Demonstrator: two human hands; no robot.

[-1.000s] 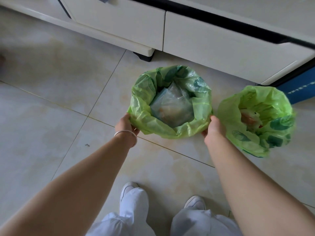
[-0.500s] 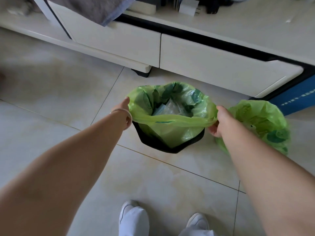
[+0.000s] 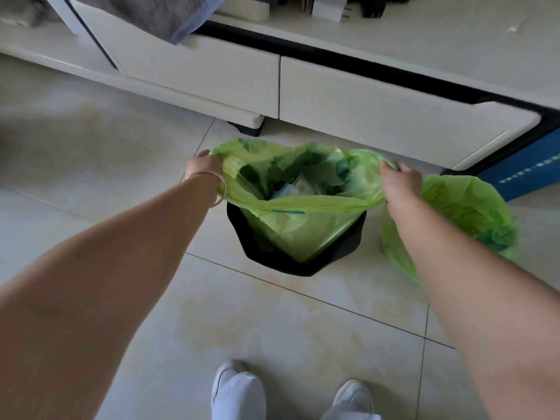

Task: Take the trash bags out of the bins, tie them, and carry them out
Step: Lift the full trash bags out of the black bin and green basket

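Observation:
A light green trash bag (image 3: 303,228) hangs partly lifted out of a black bin (image 3: 291,265) on the tiled floor. My left hand (image 3: 204,166) grips the bag's left rim and my right hand (image 3: 400,184) grips its right rim, stretching the mouth wide. Clear plastic waste shows inside at the bottom. A second green trash bag (image 3: 463,219) sits to the right, still folded over its own bin, partly hidden by my right forearm.
A white low cabinet (image 3: 363,95) with drawers runs along the far side, a grey cloth (image 3: 163,13) hanging over its top. A blue box (image 3: 524,174) stands at the right. My white shoes (image 3: 236,389) are at the bottom edge.
Both hands pulled the bag's rim off the bin and raised it. The black bin rim became exposed and the bag mouth is stretched wider.

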